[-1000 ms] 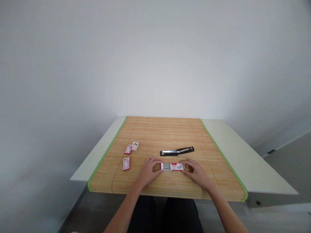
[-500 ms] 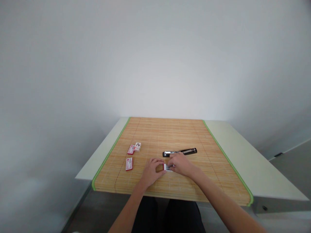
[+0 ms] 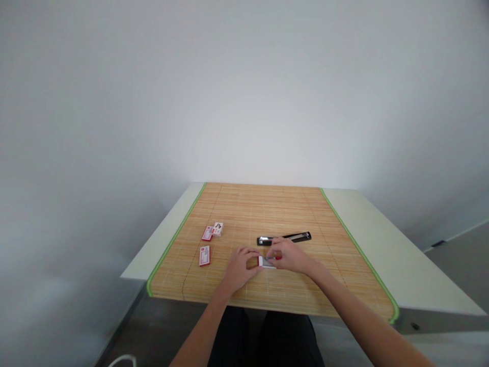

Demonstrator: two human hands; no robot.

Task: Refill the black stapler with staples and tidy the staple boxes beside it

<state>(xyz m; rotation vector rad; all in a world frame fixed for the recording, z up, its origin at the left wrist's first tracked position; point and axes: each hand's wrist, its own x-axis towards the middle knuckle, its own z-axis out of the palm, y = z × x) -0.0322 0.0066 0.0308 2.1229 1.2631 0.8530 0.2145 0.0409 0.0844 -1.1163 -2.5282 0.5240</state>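
Observation:
A small open red-and-white box (image 3: 261, 262) with grey contents that look like staples lies on the mat in front of me. My left hand (image 3: 240, 267) grips its left end between thumb and fingers. Over the box's right part, the thumb and fingertips of my right hand (image 3: 287, 255) are pinched together at the grey contents; what lies between them is too small to make out. Just behind my right hand rests a long black stapler (image 3: 301, 236), opened out flat, its metal track showing. My right fingers partly cover it.
Left on the bamboo mat (image 3: 263, 204) are a red-and-white box (image 3: 205, 256), a second such box (image 3: 207, 233) and a white box (image 3: 218, 229) touching it. The mat has green edging and lies over a white table (image 3: 385, 239) against a wall.
My right hand has shifted slightly right over the box, and more of the grey contents shows. My left hand keeps its grip. The whole view has moved a little.

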